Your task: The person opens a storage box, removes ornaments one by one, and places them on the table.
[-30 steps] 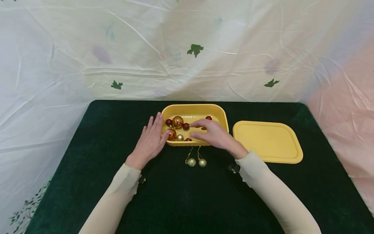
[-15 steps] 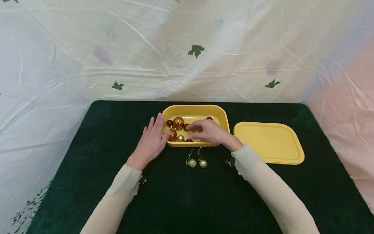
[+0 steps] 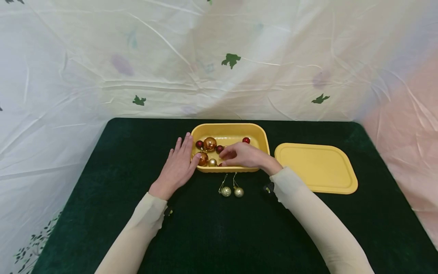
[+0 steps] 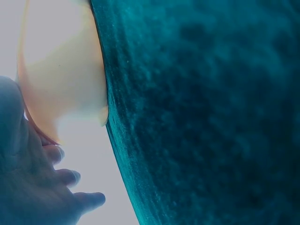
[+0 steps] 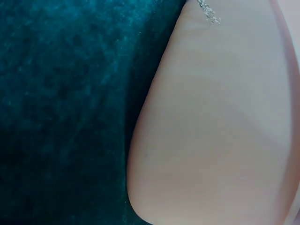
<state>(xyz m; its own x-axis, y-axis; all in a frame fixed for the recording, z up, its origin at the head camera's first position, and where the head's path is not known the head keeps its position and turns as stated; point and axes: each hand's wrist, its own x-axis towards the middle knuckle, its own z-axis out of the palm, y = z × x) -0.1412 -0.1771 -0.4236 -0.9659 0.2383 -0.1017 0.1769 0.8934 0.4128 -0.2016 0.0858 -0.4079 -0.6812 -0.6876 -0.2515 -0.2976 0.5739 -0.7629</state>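
Note:
A yellow box (image 3: pixel 236 129) holds several Christmas baubles. Two shiny copper baubles (image 3: pixel 210 144) lie at its left, with a small gold bauble (image 3: pixel 212 162) and dark red baubles (image 3: pixel 199 144) beside them. My left hand (image 3: pixel 174 165) rests along the box's left side, fingers straight, thumb over the rim by the nearer copper bauble. The left wrist view shows that hand (image 4: pixel 42 178) against the box wall (image 4: pixel 65 70). Inside the box, my right hand (image 3: pixel 244 154) reaches in with bent fingers; its thumb partly covers a red bauble (image 3: pixel 220 165) at the front wall. Thumb and fingers stand apart.
Two glittery gold baubles (image 3: pixel 232 191) lie on the dark green cloth (image 3: pixel 219 236) before the box, their cords leading up to it. The yellow lid (image 3: pixel 316 167) lies flat to the right. A hanging pale fabric (image 3: pixel 178 61) stands behind the table.
My right hand has shifted slightly left and lower within the box, its thumb coming over the red bauble at the front wall. The left hand stays on the box's side.

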